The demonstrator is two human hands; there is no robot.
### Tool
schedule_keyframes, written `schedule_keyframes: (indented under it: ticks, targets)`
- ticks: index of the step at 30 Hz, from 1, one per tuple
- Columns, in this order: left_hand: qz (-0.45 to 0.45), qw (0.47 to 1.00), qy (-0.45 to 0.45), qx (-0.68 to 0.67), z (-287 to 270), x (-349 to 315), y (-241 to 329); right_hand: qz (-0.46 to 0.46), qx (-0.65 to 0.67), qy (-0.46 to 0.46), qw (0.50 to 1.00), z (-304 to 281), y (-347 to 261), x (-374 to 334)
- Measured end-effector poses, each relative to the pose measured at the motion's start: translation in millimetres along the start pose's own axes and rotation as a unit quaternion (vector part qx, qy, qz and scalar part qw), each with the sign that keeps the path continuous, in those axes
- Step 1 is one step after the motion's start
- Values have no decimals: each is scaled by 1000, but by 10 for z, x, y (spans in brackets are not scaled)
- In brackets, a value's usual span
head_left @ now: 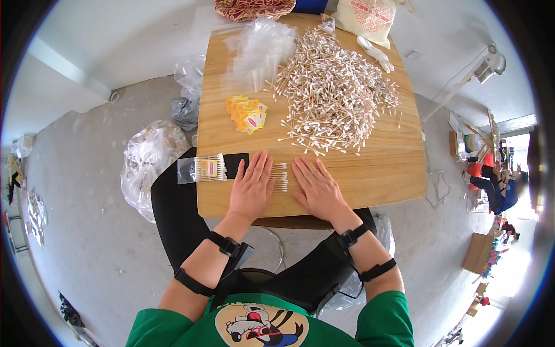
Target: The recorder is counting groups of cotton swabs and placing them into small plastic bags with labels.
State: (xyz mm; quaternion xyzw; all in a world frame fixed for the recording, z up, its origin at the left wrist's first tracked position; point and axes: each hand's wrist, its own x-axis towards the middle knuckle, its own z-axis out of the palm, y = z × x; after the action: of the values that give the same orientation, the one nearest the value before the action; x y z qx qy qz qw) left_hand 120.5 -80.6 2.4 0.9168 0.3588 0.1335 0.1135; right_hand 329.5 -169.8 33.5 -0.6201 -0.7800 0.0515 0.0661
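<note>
Both hands lie palm down near the front of the wooden table (399,168), fingers stretched out and pointing away from me. My left hand (252,188) partly covers a short row of cotton swabs (281,178), which sticks out on its right. My right hand (317,188) rests just right of those swabs and holds nothing. At the table's left edge, a clear plastic bag (186,171) of cotton swabs with a yellow card (208,169) lies on a black strip (236,161). Beyond my hands spreads a large heap of loose cotton swabs (335,92).
Yellow cards (248,114) lie in a small pile at the left, with flat clear bags (260,49) behind them. A cloth bag (367,20) and a white bundle (376,54) sit at the far right. Plastic sacks (153,156) stand on the floor. Another person (506,191) sits far right.
</note>
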Motion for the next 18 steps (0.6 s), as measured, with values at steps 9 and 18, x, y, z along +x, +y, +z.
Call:
schedule_keyframes:
  ticks: [9, 18]
  targets:
    - [6, 1000, 9, 5, -24, 22, -5, -158, 201, -82, 963, 138, -340, -1017]
    - [6, 1000, 6, 23, 42, -18, -27, 80, 67, 69, 992, 111, -387, 161]
